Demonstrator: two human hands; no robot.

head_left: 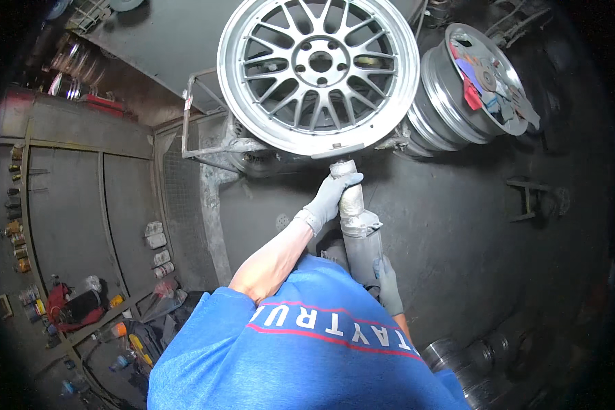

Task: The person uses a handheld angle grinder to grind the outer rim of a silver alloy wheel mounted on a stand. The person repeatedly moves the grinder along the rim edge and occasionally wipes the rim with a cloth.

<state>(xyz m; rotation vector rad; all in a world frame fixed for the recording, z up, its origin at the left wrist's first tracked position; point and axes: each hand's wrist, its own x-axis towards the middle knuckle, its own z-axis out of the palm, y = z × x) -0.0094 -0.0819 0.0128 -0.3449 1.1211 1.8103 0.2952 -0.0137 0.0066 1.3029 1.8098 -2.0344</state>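
- Two gloved hands are closed on one dusty grey tool (357, 225): left hand (331, 195) near its tip, right hand (388, 283) lower.
- One spoked silver rim (318, 72) is seen top centre; a second rim (458, 92), smooth, upper right.

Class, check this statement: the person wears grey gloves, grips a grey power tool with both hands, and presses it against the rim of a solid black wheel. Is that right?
Not quite. The head view shows the wheel is silver with many thin spokes, not solid black. The rest holds: the gloved left hand and right hand grip the grey power tool, its tip at the rim.
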